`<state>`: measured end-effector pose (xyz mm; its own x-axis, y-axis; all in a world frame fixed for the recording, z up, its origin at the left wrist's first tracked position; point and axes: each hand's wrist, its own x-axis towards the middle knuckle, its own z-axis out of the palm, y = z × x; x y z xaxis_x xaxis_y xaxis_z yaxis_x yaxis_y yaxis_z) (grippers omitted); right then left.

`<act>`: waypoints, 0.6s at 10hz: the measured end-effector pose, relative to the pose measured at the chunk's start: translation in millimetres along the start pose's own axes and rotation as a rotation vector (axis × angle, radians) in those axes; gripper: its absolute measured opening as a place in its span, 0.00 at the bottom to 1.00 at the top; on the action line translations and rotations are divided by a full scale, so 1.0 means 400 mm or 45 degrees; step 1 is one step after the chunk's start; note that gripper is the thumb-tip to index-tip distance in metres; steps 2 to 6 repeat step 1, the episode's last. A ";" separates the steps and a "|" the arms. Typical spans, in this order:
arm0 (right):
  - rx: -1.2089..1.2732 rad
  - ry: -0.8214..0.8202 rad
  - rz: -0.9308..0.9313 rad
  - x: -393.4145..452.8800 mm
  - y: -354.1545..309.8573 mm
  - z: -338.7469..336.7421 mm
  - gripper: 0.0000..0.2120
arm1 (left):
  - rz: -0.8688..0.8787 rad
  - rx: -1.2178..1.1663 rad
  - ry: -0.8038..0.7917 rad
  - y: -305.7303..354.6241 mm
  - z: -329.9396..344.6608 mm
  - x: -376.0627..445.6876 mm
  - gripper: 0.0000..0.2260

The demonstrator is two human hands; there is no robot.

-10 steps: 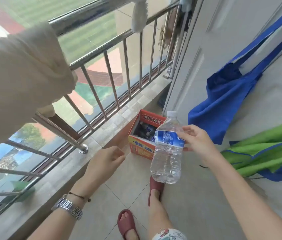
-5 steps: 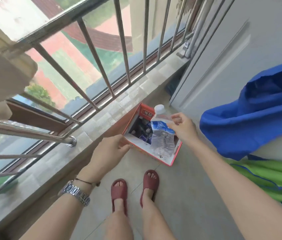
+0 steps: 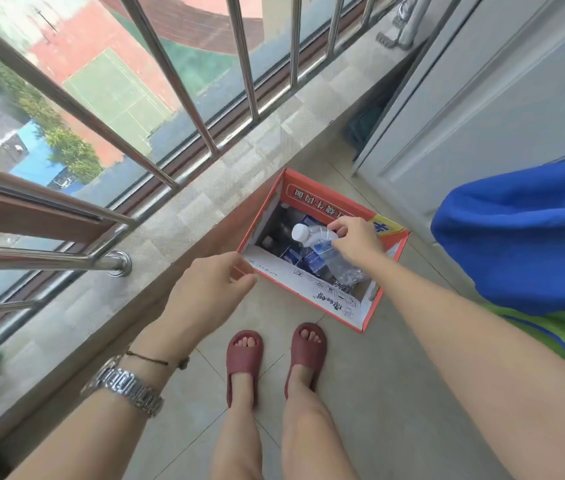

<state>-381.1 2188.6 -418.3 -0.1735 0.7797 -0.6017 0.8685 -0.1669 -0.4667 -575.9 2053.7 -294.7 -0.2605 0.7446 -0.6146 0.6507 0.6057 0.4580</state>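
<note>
Your right hand (image 3: 357,242) pinches the plastic bottle (image 3: 322,252) near its neck. The bottle is tilted inside the cardboard box (image 3: 312,296), its base lost among dark, blurred contents. Your left hand (image 3: 208,292) hovers at the box's near-left corner, fingers loosely curled, holding nothing.

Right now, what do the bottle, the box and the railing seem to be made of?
Bottle: thin clear plastic, glossy, see-through with crinkled walls. Box: printed cardboard, matte, with folded flaps. Railing: polished metal, probably stainless steel, judging by its bright reflections.
</note>
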 end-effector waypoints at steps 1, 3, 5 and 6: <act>-0.076 -0.080 0.070 0.021 0.010 0.017 0.18 | -0.009 0.004 0.000 0.002 0.010 0.009 0.07; -0.076 -0.080 0.070 0.021 0.010 0.017 0.18 | -0.009 0.004 0.000 0.002 0.010 0.009 0.07; -0.076 -0.080 0.070 0.021 0.010 0.017 0.18 | -0.009 0.004 0.000 0.002 0.010 0.009 0.07; -0.076 -0.080 0.070 0.021 0.010 0.017 0.18 | -0.009 0.004 0.000 0.002 0.010 0.009 0.07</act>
